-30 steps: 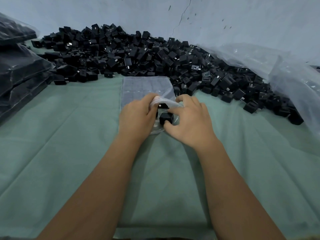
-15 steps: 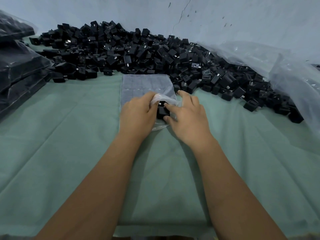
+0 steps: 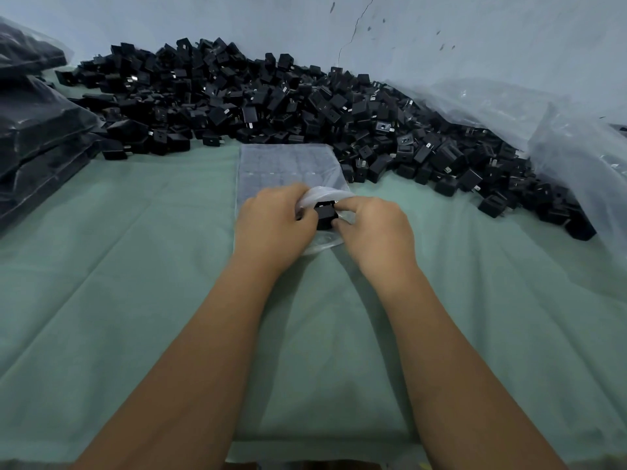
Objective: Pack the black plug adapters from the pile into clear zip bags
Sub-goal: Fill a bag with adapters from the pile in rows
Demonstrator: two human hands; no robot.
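From the head view, we see our left hand (image 3: 274, 228) pinching the raised upper lip of a small clear zip bag (image 3: 322, 195), its fingers curled round the plastic. Our right hand (image 3: 376, 232) grips a black plug adapter (image 3: 325, 215) between thumb and forefinger, right at the bag's mouth, between the two grips. The adapter is a squat, matt black block, nearly cube-shaped, so we cannot name a long axis with confidence; its broad face looks toward us, and we cannot tell where its prongs point. The bag's mouth opens toward our right grip, and its lower edge lies crumpled just under both hands. Directly beyond the grips lies a flat stack of clear zip bags (image 3: 288, 164) on the green cloth (image 3: 135, 266) covering the worktop. Farther beyond, and running off to the right of the grips, sprawls the pile of black plug adapters (image 3: 271, 103). Well to the left sit dark filled bags (image 3: 37, 130); to the far right, a large clear plastic sheet (image 3: 559, 130).
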